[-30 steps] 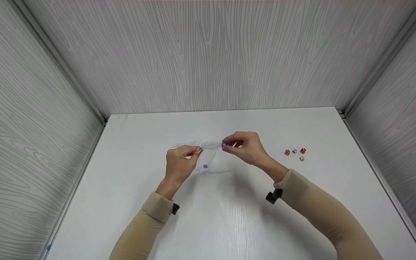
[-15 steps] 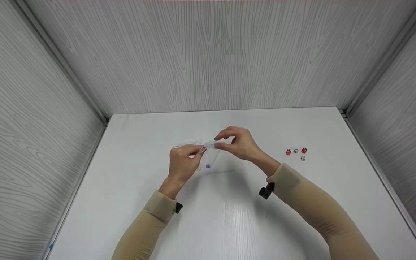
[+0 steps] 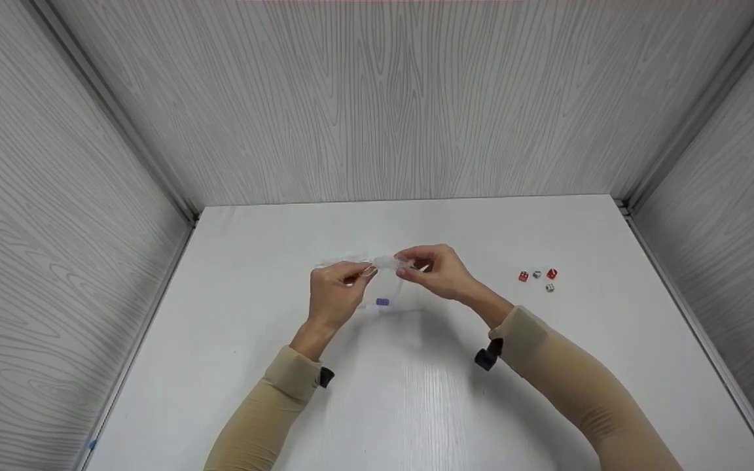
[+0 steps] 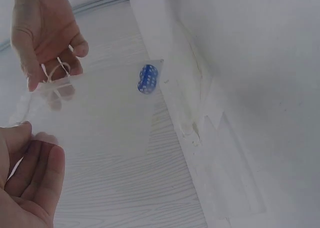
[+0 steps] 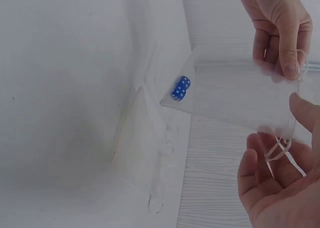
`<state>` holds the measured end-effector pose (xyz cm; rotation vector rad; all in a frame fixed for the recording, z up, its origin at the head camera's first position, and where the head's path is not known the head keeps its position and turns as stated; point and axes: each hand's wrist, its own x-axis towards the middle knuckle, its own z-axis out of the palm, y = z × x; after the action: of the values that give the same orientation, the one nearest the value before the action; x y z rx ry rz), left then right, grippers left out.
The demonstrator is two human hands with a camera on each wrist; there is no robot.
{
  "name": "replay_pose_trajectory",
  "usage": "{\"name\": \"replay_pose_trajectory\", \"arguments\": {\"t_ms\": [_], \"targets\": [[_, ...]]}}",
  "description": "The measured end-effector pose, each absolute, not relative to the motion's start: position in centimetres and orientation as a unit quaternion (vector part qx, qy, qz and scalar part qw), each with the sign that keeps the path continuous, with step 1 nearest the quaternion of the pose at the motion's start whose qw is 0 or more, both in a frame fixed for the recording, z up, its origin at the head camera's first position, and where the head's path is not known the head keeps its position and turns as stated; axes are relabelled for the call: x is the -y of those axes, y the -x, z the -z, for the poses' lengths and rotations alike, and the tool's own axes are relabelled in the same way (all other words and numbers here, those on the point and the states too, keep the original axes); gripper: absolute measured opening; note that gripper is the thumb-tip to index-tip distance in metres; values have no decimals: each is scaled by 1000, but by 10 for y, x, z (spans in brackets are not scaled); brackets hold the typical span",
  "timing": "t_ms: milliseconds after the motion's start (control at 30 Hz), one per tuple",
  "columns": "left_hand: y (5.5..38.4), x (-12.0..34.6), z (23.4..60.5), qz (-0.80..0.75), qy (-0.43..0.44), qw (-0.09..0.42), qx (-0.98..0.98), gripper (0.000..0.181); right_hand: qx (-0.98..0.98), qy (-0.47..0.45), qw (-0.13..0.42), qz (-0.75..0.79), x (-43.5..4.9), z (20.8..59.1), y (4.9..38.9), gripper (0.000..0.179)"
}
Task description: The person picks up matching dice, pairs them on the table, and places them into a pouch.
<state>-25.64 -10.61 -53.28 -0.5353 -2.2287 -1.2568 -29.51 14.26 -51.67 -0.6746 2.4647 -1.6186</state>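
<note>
A clear drawstring pouch (image 5: 230, 95) with thin white cords hangs between both hands above the table. Two blue dice (image 5: 181, 88) with white dots lie together in its bottom corner; they look purple in the head view (image 3: 382, 301). At the pouch's top edge, my left hand (image 3: 334, 294) pinches the clear material between thumb and fingers. My right hand (image 3: 441, 273) holds the opposite side of that edge, with its thumb in front and some fingers seen through the material. A cord loop (image 4: 60, 70) sticks up beside the right fingers.
Right of the hands, two red dice (image 3: 523, 276) and two silvery dice (image 3: 550, 288) lie on the white table (image 3: 403, 405). More clear pouch-like material (image 5: 140, 143) lies flat below the held pouch. Wood-grain panels (image 3: 377, 98) stand at the back and sides.
The blue die pinched in my right fingers a second ago has gone into the pouch, beside the one seen there before. My right hand now holds the pouch's edge.
</note>
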Motion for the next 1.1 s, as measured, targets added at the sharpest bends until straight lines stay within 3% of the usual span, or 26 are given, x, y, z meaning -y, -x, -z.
{"name": "replay_pose_trajectory", "arguments": {"t_ms": [200,433,700,1100], "targets": [[257,105,531,482,192,229,823,13,-805,217,22,552,-148,514,292,15],[257,101,527,478,204,131,844,44,-827,227,-52,512,-154,509,286,10],[259,99,520,447,221,166,851,19,-832,245,-76,492,-159,507,282,9],[262,108,514,538,205,111,810,12,-842,260,-46,471,-182,497,282,11]]}}
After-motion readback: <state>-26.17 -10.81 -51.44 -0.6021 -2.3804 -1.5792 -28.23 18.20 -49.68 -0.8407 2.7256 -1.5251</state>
